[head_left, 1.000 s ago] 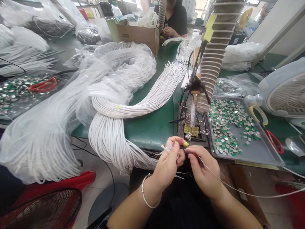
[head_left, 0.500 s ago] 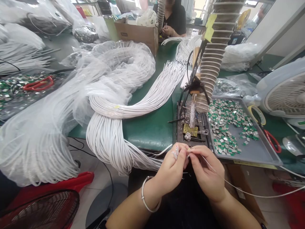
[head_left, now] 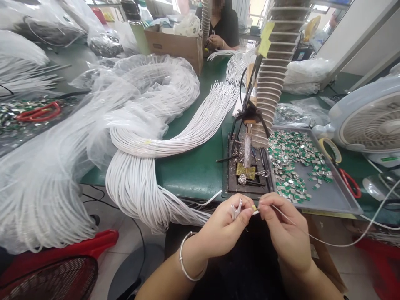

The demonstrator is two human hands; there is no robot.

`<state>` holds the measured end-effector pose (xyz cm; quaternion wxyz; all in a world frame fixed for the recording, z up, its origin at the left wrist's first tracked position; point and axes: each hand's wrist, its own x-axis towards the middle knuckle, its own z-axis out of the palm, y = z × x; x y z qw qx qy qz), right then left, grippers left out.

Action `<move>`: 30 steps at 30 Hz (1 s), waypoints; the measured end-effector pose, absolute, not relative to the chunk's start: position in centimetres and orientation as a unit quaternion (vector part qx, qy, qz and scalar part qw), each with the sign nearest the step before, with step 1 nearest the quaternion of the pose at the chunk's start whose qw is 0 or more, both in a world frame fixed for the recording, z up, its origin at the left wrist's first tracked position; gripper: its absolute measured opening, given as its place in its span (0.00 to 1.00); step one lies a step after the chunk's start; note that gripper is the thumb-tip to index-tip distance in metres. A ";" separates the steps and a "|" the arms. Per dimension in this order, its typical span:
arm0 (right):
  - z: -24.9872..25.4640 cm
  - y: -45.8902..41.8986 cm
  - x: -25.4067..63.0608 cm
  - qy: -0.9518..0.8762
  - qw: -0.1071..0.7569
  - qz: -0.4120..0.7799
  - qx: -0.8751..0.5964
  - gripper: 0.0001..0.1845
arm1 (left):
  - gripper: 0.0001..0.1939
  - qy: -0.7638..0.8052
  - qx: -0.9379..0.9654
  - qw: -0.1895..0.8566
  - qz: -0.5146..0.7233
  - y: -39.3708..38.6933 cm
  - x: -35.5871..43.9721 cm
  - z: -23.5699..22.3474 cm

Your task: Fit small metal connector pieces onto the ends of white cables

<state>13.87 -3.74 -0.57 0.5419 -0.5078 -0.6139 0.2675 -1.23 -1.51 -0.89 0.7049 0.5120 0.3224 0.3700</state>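
Note:
My left hand (head_left: 226, 227) is closed on white cables; short cut ends (head_left: 236, 209) stick up between its fingers. From its fingertips, a white cable end with a small yellowish piece (head_left: 254, 208) points toward my right hand. My right hand (head_left: 284, 231) is in a pinch just to the right of that end, with a small gap between the hands. A thin white wire (head_left: 328, 244) runs out of my right hand and curves away to the right. Its tip is hidden by the fingers. Both hands are at the table's front edge, below the soldering iron (head_left: 248, 150).
A grey tray (head_left: 336, 200) of small green-and-silver connector boards (head_left: 293, 187) stands at right, beside yellow tape (head_left: 331, 149), red-handled scissors (head_left: 350, 183) and a fan (head_left: 371, 116). White cable bundles (head_left: 131, 183) lie at left. A ribbed duct (head_left: 275, 75) hangs over the iron. A co-worker (head_left: 221, 29) sits opposite.
My hands have drawn apart; the right has shifted to the right, and the yellowish piece now shows between them. The thin wire's far end has risen. The view has shifted slightly.

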 end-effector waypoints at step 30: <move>0.2 1.8 21.2 -0.730 0.246 0.026 -0.637 0.08 | 0.17 0.353 0.326 0.759 0.440 -1.0 -0.2 -2.1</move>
